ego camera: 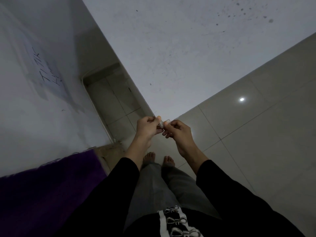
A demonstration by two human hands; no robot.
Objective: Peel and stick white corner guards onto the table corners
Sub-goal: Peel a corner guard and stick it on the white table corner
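Observation:
A small pale corner guard (162, 122) is held in the air between both hands, just in front of the near corner of the white table (179, 57). My left hand (148, 126) pinches its left side with curled fingers. My right hand (177, 130) pinches its right side, fingertips meeting the left hand's. The guard is mostly hidden by the fingers, and I cannot tell whether its backing is on. The table's corner tip (159, 116) sits right behind the guard.
A white wall (42, 82) with handwriting stands on the left. A purple cloth (42, 185) lies at the lower left. Beige floor tiles (256, 134) spread to the right. My bare feet (159, 159) stand below the hands.

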